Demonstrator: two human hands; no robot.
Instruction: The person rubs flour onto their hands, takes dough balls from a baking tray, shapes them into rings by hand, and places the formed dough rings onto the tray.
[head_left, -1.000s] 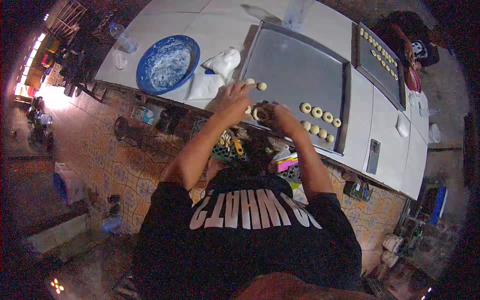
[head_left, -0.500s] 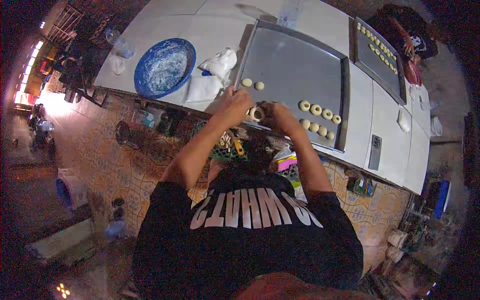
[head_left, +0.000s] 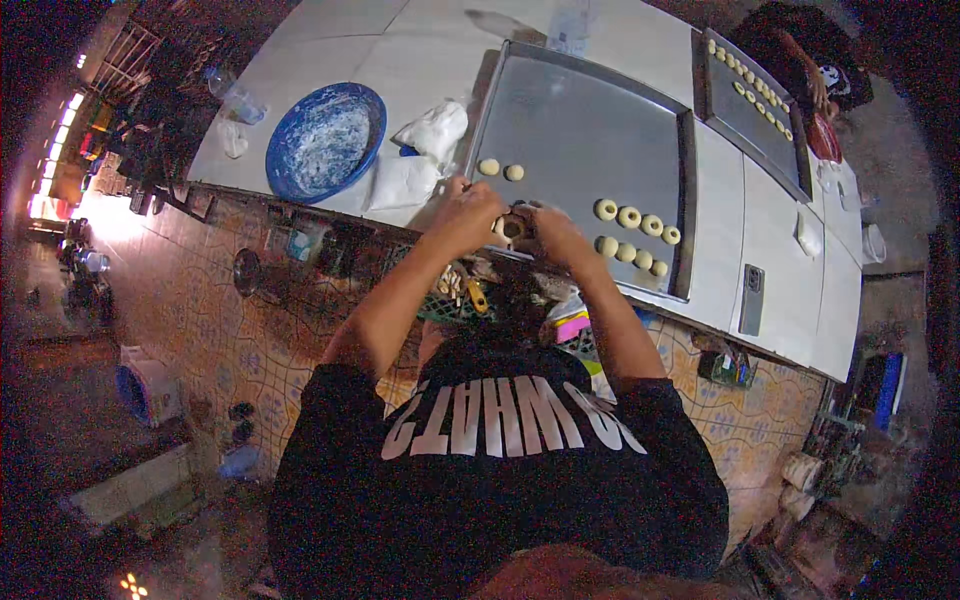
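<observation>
At the near edge of the metal tray (head_left: 575,130), my left hand (head_left: 468,216) and my right hand (head_left: 553,235) are closed around a pale dough ring (head_left: 512,229). A dark opening shows in its middle. My left fingers curl at its left side, and the right fingers press its upper right. The fingertips are partly hidden and in shadow. Two small dough balls (head_left: 501,170) lie just beyond my left hand. To the right on the same tray sit a row of dough rings (head_left: 629,217) and a row of dough balls (head_left: 626,252).
A blue basin (head_left: 326,142) dusted with white powder stands left of the tray, beside white plastic bags (head_left: 405,181). At right are a phone (head_left: 752,299) and a second tray (head_left: 735,110) with dough pieces, where another person's hand (head_left: 820,92) shows. Crates (head_left: 455,305) sit below the table edge.
My view has shifted slightly, moving the table in the picture. Both hands stay at the dough ring, and the right fingers now lie closer over its upper edge.
</observation>
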